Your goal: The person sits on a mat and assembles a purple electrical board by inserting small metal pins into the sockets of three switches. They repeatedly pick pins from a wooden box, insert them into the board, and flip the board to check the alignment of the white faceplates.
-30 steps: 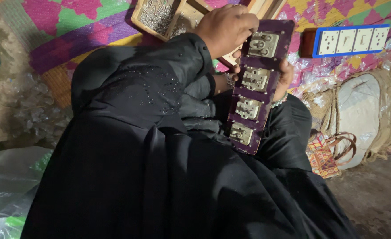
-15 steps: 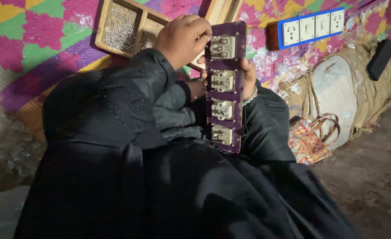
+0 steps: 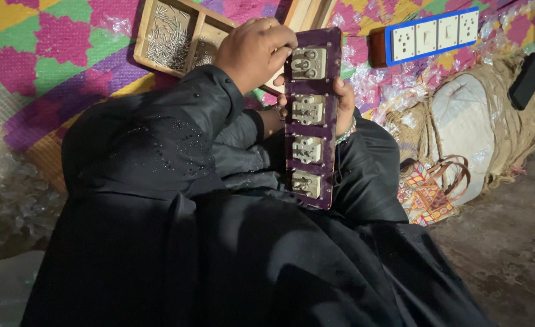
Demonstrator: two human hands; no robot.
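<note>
The dark purple switch board (image 3: pixel 311 118) is resting upright on the person's lap, its back with four pale fittings facing the camera. Compared with a second ago, it is sitting slightly more upright and the left hand (image 3: pixel 254 51) is staying closed at the top fitting (image 3: pixel 308 62), fingertips pinching there, so work on that fitting is likely continuing. The right hand (image 3: pixel 343 106) is gripping the board's right edge from behind. Beyond, on the patterned mat (image 3: pixel 49 66), a wooden tray of screws (image 3: pixel 169 35) and a blue-framed socket strip (image 3: pixel 429 35) are lying.
</note>
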